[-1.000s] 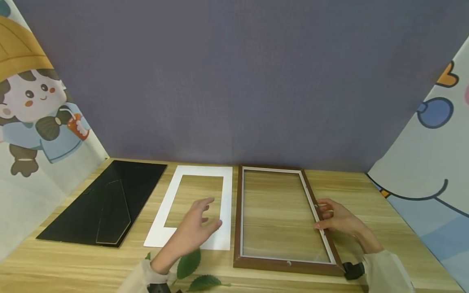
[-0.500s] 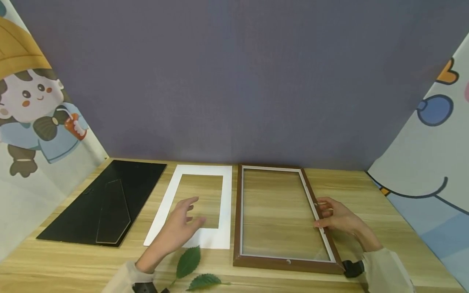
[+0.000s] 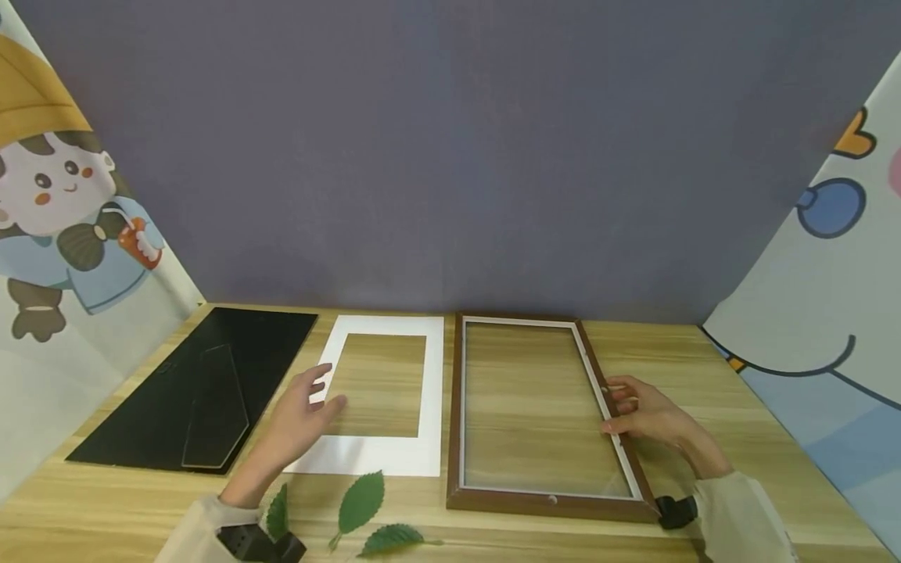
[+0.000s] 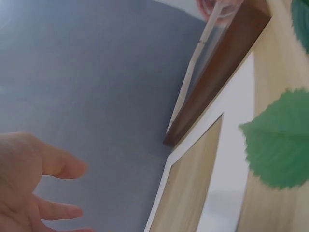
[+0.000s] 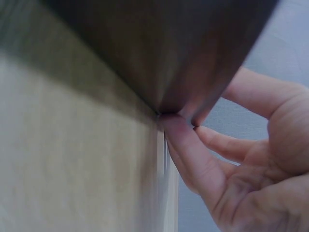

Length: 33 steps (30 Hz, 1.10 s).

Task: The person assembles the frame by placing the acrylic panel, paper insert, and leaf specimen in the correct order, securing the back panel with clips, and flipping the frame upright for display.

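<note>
A brown picture frame (image 3: 549, 508) with a clear pane lies on the table at the right. My right hand (image 3: 651, 418) grips its right side, thumb over the inner edge and fingers at the outer side; in the right wrist view those fingers (image 5: 193, 159) touch the dark frame side (image 5: 145, 43). Over the left part of a white picture mat (image 3: 431, 391) hovers my left hand (image 3: 296, 422), fingers loosely bent and holding nothing. To its left lies a black backing board (image 3: 162, 391) with a stand flap. The left wrist view shows that hand (image 4: 29, 179) apart from the mat (image 4: 231, 106).
Green leaves lie near the front: one leaf (image 3: 361, 504) below the mat, another leaf (image 3: 393, 539) to its right, and a third leaf (image 3: 278, 512) partly behind the left wrist. A grey wall (image 3: 450, 156) closes off the back of the wooden table (image 3: 676, 352).
My left hand has moved left, from over the mat's middle to its left edge, uncovering the mat's opening. My right hand stays on the frame.
</note>
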Tool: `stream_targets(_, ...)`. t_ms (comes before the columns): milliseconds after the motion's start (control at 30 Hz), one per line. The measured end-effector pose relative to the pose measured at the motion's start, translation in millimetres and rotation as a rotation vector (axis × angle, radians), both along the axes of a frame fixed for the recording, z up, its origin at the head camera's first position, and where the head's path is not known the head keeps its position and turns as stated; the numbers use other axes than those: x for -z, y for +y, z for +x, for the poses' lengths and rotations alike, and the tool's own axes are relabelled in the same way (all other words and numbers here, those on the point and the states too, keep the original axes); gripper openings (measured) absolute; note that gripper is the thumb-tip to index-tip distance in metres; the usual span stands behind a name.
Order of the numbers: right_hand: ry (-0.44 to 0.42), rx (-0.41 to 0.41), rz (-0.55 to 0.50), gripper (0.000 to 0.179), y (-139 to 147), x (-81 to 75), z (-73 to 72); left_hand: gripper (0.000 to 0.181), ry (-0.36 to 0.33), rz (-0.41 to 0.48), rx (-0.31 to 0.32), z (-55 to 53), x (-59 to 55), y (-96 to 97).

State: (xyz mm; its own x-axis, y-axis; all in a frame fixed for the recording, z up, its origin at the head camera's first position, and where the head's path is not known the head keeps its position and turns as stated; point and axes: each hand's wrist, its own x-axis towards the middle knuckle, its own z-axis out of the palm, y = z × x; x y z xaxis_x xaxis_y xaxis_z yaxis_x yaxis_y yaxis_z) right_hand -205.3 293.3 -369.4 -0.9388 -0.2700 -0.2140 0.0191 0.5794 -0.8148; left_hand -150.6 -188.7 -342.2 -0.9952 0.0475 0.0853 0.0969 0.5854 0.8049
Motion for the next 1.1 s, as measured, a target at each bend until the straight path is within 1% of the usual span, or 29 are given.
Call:
stream_targets(100,0.004,-0.005,0.006,0.086,0.3,0.0,-0.9,0.059,-0.043,-0.018,-0.011,-1.7,-2.5,-10.3)
stream_targets(200,0.004,-0.007,0.006,0.086,0.5,0.3,-1.5,0.061,-0.082,-0.044,-0.019,-5.1,-2.6,-20.5)
stream_targets(300,0.001,-0.007,0.006,0.087,0.7,0.2,-1.7,0.062,-0.117,-0.056,-0.032,-9.0,0.1,-30.4)
stream_targets(433,-0.002,-0.007,0.001,0.087,0.9,0.1,-1.4,0.063,-0.166,-0.041,-0.047,-12.4,4.8,-41.5)
stream_targets(600,-0.006,-0.006,-0.009,0.087,0.3,0.3,-0.2,0.065,-0.232,0.022,-0.042,-15.7,11.8,-53.0)
stream_targets(767,-0.005,-0.003,-0.005,0.087,-0.2,-0.1,0.3,0.064,-0.281,0.064,-0.058,-20.6,19.7,-60.5)
stream_targets(900,0.001,-0.018,-0.004,0.086,-0.1,-0.2,0.4,0.062,-0.296,0.085,-0.068,-23.7,24.8,-62.4)
stream_targets(967,0.001,-0.015,-0.004,0.086,-0.2,-0.4,0.5,0.061,-0.295,0.117,-0.065,-24.4,26.7,-62.0)
stream_targets(1100,0.006,-0.013,-0.002,0.085,-0.1,0.0,0.4,0.059,-0.303,0.212,-0.05,-24.4,29.3,-59.3)
